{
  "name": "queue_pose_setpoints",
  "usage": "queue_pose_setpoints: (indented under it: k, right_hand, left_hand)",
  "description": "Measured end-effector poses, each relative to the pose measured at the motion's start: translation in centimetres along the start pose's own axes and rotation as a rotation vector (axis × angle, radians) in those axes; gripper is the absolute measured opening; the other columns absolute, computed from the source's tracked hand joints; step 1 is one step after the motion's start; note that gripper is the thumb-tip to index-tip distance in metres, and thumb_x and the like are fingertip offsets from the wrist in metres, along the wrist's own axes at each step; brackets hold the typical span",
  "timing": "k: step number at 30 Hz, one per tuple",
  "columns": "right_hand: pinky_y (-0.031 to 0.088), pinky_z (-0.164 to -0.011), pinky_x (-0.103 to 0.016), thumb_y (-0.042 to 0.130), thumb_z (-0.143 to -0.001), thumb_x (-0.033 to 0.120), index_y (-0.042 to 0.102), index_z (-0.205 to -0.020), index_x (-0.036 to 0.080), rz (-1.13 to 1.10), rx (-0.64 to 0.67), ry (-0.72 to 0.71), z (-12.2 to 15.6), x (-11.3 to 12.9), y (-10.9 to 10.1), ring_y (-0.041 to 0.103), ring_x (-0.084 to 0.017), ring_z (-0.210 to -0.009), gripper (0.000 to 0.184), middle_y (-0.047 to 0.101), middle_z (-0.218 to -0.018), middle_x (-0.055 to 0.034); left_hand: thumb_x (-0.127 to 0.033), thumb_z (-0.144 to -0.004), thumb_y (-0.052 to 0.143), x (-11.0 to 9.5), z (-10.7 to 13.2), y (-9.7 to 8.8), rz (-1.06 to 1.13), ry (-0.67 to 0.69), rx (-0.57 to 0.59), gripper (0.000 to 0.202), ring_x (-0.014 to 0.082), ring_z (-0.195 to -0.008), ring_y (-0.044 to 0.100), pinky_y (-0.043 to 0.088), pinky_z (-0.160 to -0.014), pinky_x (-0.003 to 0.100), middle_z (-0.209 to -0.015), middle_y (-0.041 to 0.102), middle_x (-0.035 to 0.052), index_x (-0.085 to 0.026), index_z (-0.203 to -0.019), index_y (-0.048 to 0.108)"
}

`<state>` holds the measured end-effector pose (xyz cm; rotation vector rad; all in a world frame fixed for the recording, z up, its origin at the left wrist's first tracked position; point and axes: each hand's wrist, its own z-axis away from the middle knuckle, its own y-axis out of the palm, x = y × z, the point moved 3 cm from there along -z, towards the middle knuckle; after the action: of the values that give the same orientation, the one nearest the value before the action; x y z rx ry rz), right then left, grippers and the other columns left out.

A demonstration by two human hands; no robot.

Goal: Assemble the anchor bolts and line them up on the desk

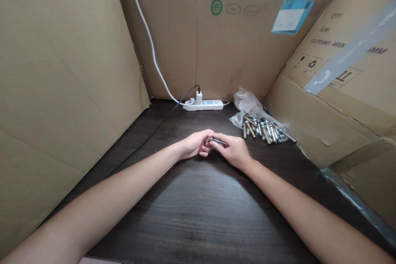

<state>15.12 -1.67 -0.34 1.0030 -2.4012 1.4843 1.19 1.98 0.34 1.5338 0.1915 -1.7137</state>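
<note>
Metal bolt (220,142) is pinched by the left hand (198,144) and right hand (235,149), towards twelve o'clock on the worktop (198,210); loose bolts (268,131) are heaped between two and three o'clock. Stiff, slippery handling is expected; it is best gripped mid-length.

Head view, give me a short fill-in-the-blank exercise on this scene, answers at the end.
The left hand and right hand hold a slim piece made of ____.
The main colour of the power strip is ____.
The pile of bolts lies to the ____ of the power strip.
The label on the back box is white and ____.
Missing words: metal; white; right; blue.
</note>
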Motion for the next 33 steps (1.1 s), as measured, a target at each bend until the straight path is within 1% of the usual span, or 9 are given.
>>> queue_pose_setpoints:
  k: [2, 6, 9, 12, 16, 22, 25, 28, 33]
  right_hand:
    - [0.046, -0.059, -0.022, 0.056, -0.087, 0.041, 0.068, -0.110, 0.029, 0.046, -0.017, -0.020, 0.01, 0.24, -0.19, 0.061, -0.011, -0.057, 0.029, 0.074, -0.091, 0.0017]
    - [0.044, -0.062, -0.022, 0.051, -0.089, 0.044, 0.068, -0.112, 0.029, 0.179, -0.043, -0.072, 0.02, 0.62, -0.43, 0.063, -0.012, -0.060, 0.032, 0.074, -0.088, -0.0008]
    - [0.043, -0.062, -0.022, 0.050, -0.090, 0.045, 0.066, -0.115, 0.028, 0.235, -0.027, -0.081, 0.02, 0.74, -0.45, 0.064, -0.013, -0.062, 0.034, 0.074, -0.087, -0.0016]
    - [0.043, -0.062, -0.022, 0.050, -0.090, 0.044, 0.066, -0.115, 0.029, 0.249, -0.002, -0.077, 0.03, 0.85, -0.45, 0.064, -0.013, -0.063, 0.033, 0.074, -0.089, -0.0013]
    - [0.044, -0.062, -0.022, 0.051, -0.090, 0.043, 0.066, -0.115, 0.029, 0.186, -0.008, -0.051, 0.03, 1.02, -0.51, 0.063, -0.011, -0.060, 0.033, 0.074, -0.093, -0.0003]
    - [0.046, -0.060, -0.022, 0.052, -0.088, 0.042, 0.067, -0.111, 0.027, 0.085, -0.019, 0.002, 0.05, 1.11, -0.62, 0.062, -0.012, -0.060, 0.031, 0.073, -0.085, 0.0010]
    - [0.047, -0.061, -0.023, 0.053, -0.087, 0.042, 0.068, -0.109, 0.027, 0.036, -0.047, 0.014, 0.11, 1.11, -0.75, 0.062, -0.012, -0.061, 0.031, 0.073, -0.087, 0.0004]
    - [0.049, -0.063, -0.023, 0.053, -0.087, 0.042, 0.068, -0.106, 0.026, -0.020, -0.070, 0.025, 0.17, 1.00, -0.72, 0.063, -0.013, -0.062, 0.029, 0.073, -0.092, -0.0001]
    - [0.048, -0.059, -0.023, 0.055, -0.086, 0.040, 0.068, -0.103, 0.026, -0.055, -0.081, 0.041, 0.17, 0.60, -0.46, 0.059, -0.011, -0.056, 0.027, 0.073, -0.091, 0.0011]
  left_hand:
    - [-0.024, -0.083, 0.044, -0.02, 0.00, 0.00, -0.003, -0.002, -0.004, 0.009, 0.0042, -0.042, 0.025, 0.019, -0.040, 0.013, -0.058, 0.032, -0.0057, -0.018, -0.076, 0.040]
    - [-0.025, -0.082, 0.043, 0.08, -0.11, -0.19, 0.008, 0.003, 0.016, 0.009, 0.0042, -0.042, 0.025, 0.019, -0.040, 0.013, -0.059, 0.033, -0.0054, -0.018, -0.076, 0.040]
    - [-0.025, -0.081, 0.043, 0.18, -0.23, -0.38, 0.018, 0.010, 0.031, 0.008, 0.0040, -0.041, 0.025, 0.018, -0.040, 0.013, -0.059, 0.034, -0.0054, -0.018, -0.077, 0.040]
    - [-0.026, -0.082, 0.043, 0.23, -0.28, -0.44, 0.016, 0.010, 0.030, 0.010, 0.0038, -0.042, 0.026, 0.018, -0.040, 0.013, -0.060, 0.034, -0.0053, -0.018, -0.077, 0.040]
    - [-0.024, -0.082, 0.042, 0.16, -0.26, -0.40, 0.019, 0.019, 0.018, 0.009, 0.0040, -0.042, 0.026, 0.018, -0.040, 0.014, -0.060, 0.035, -0.0049, -0.018, -0.076, 0.039]
    - [-0.022, -0.081, 0.040, 0.16, -0.29, -0.50, 0.052, 0.031, -0.023, 0.010, 0.0048, -0.043, 0.027, 0.022, -0.040, 0.015, -0.061, 0.038, -0.0031, -0.017, -0.072, 0.040]
    - [-0.019, -0.079, 0.041, 0.19, -0.35, -0.56, 0.072, 0.047, -0.038, 0.009, 0.0047, -0.043, 0.028, 0.022, -0.040, 0.015, -0.060, 0.038, -0.0031, -0.016, -0.071, 0.041]
    - [-0.013, -0.075, 0.043, 0.21, -0.39, -0.56, 0.064, 0.077, -0.045, 0.003, 0.0038, -0.043, 0.028, 0.021, -0.040, 0.014, -0.060, 0.038, -0.0037, -0.015, -0.073, 0.043]
    - [-0.010, -0.075, 0.043, 0.31, -0.39, -0.68, 0.025, 0.092, -0.093, 0.005, 0.0028, -0.041, 0.027, 0.019, -0.039, 0.014, -0.061, 0.040, -0.0037, -0.015, -0.075, 0.045]
